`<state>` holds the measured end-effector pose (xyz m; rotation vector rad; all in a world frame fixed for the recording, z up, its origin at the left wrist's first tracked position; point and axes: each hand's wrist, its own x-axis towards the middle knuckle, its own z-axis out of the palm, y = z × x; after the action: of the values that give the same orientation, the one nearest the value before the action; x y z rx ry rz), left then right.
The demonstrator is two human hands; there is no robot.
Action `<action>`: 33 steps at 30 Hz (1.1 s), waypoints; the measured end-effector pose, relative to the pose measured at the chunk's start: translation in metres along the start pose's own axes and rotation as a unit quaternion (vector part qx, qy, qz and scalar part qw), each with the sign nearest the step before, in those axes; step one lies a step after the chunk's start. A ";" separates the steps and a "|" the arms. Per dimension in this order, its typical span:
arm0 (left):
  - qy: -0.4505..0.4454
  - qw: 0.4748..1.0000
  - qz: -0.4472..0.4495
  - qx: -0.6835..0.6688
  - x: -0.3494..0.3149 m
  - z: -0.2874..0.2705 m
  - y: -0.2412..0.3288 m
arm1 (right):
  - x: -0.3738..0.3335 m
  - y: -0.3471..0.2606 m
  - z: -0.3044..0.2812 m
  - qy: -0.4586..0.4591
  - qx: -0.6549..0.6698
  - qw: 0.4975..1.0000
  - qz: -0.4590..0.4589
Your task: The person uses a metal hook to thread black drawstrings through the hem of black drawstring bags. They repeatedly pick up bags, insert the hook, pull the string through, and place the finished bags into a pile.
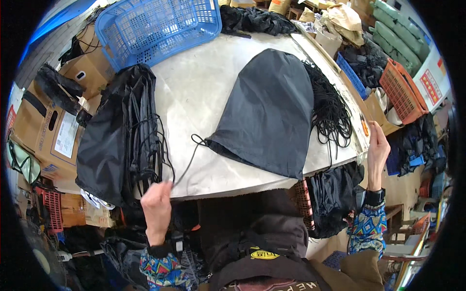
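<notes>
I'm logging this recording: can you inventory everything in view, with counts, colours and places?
table: one, whitish, centre
drawstring bag: one, black, flat on the table
drawstring: one visible, black, at the bag's left corner
bag stack: several, uncountable, black, table's left side
cord bundle: one, black, right of the bag
blue basket: one, far left of the table
cardboard box: one, brown, far left
orange basket: one, right background
sacks: several, green, upper right
remaining background clutter: too jumbled to count
sleeves: two, multicoloured, lower edge
left hand: one, front left, closed on the drawstring
right hand: one, by the table's right edge, grip unclear
</notes>
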<state>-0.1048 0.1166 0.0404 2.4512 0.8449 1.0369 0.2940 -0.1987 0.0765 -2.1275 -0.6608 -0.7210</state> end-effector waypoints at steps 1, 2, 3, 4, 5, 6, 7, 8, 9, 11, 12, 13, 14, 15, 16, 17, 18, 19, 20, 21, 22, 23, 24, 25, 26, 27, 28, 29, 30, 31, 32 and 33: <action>-0.029 0.995 -0.094 0.016 -0.002 -0.003 -0.006 | -0.003 -0.004 0.002 -0.007 -0.004 1.000 0.012; -0.031 0.995 -0.078 0.060 -0.002 -0.003 -0.008 | -0.007 -0.008 0.003 -0.014 -0.009 1.000 0.024; -0.030 0.992 -0.060 0.105 0.003 -0.004 -0.007 | -0.010 -0.018 0.005 -0.055 0.012 0.998 0.018; -0.025 0.982 -0.046 0.180 0.007 -0.003 -0.004 | -0.017 -0.030 0.011 -0.099 0.038 0.994 0.008; -0.022 0.966 -0.032 0.254 0.011 0.002 -0.001 | -0.026 -0.043 0.016 -0.143 0.063 0.988 -0.002; -0.050 0.974 -0.020 0.221 0.016 0.010 0.000 | -0.042 -0.051 0.024 -0.215 0.046 0.974 -0.048; -0.108 0.975 -0.075 0.181 0.025 0.018 0.009 | -0.058 -0.063 0.031 -0.285 0.026 0.954 -0.095; -0.084 0.987 -0.058 0.125 0.033 0.032 0.017 | -0.072 -0.079 0.036 -0.308 0.040 0.935 -0.172; -0.068 0.990 0.000 0.120 0.045 0.051 0.026 | -0.080 -0.092 0.038 -0.329 0.044 0.910 -0.246; -0.051 0.985 0.095 0.137 0.061 0.082 0.026 | -0.085 -0.104 0.040 -0.377 0.006 0.884 -0.277; -0.040 0.979 0.131 0.154 0.066 0.099 0.018 | -0.086 -0.105 0.043 -0.360 -0.009 0.886 -0.292; -0.028 0.970 0.172 0.168 0.071 0.114 0.013 | -0.088 -0.097 0.045 -0.361 -0.030 0.883 -0.299; -0.062 0.985 0.128 0.093 0.072 0.119 0.005 | -0.090 -0.085 0.047 -0.361 -0.051 0.880 -0.305; -0.098 0.991 0.086 0.019 0.075 0.121 -0.004 | -0.090 -0.071 0.049 -0.361 -0.071 0.877 -0.310; -0.138 0.988 0.041 -0.058 0.079 0.119 -0.002 | -0.089 -0.060 0.049 -0.348 -0.087 0.880 -0.311; -0.177 0.978 -0.020 -0.110 0.081 0.116 0.002 | -0.086 -0.052 0.048 -0.325 -0.066 0.893 -0.306; -0.221 0.958 -0.083 -0.161 0.085 0.102 0.019 | -0.084 -0.041 0.047 -0.313 -0.081 0.903 -0.285; -0.257 0.932 -0.152 -0.207 0.086 0.092 0.027 | -0.079 -0.036 0.047 -0.303 -0.091 0.910 -0.270; -0.283 0.926 -0.083 -0.234 0.085 0.088 0.014 | -0.072 -0.033 0.045 -0.277 -0.083 0.925 -0.246; -0.324 0.903 -0.143 -0.245 0.095 0.071 0.015 | -0.068 -0.018 0.047 -0.239 -0.085 0.940 -0.230; -0.301 0.919 -0.132 -0.218 0.106 0.049 0.016 | -0.063 -0.015 0.046 -0.226 -0.089 0.946 -0.216; -0.286 0.935 -0.064 -0.201 0.116 0.025 0.007 | -0.058 -0.015 0.043 -0.209 -0.094 0.952 -0.202; -0.272 0.946 -0.100 -0.148 0.124 -0.001 -0.001 | -0.057 -0.011 0.043 -0.225 -0.113 0.950 -0.185; -0.206 0.957 -0.127 -0.158 0.127 -0.018 0.004 | -0.059 -0.010 0.042 -0.227 -0.094 0.952 -0.182; -0.158 0.972 -0.115 -0.129 0.128 -0.036 -0.012 | -0.062 -0.014 0.048 -0.229 -0.062 0.954 -0.183; -0.122 0.983 -0.114 -0.076 0.127 -0.048 -0.028 | -0.065 -0.017 0.050 -0.231 -0.037 0.955 -0.182; -0.065 0.993 -0.098 0.024 0.120 -0.045 -0.035 | -0.070 -0.024 0.051 -0.267 -0.002 0.949 -0.169; -0.006 0.989 -0.080 0.124 0.114 -0.042 -0.038 | -0.076 -0.027 0.060 -0.317 0.052 0.937 -0.141; 0.038 0.971 0.030 0.232 0.107 -0.031 -0.020 | -0.077 -0.051 0.063 -0.365 0.102 0.916 -0.128; 0.083 0.929 0.141 0.333 0.098 -0.013 0.008 | -0.080 -0.077 0.063 -0.407 0.094 0.905 -0.080; 0.030 0.979 0.099 0.174 0.082 0.006 0.015 | -0.079 -0.096 0.062 -0.433 0.132 0.889 -0.065; -0.020 0.998 0.050 0.016 0.062 0.022 0.024 | -0.085 -0.105 0.067 -0.400 0.191 0.890 -0.106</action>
<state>-0.0453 0.1365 0.0710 2.5553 0.7381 1.0128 0.1837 -0.1050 0.0361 -1.9373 -1.3581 0.2317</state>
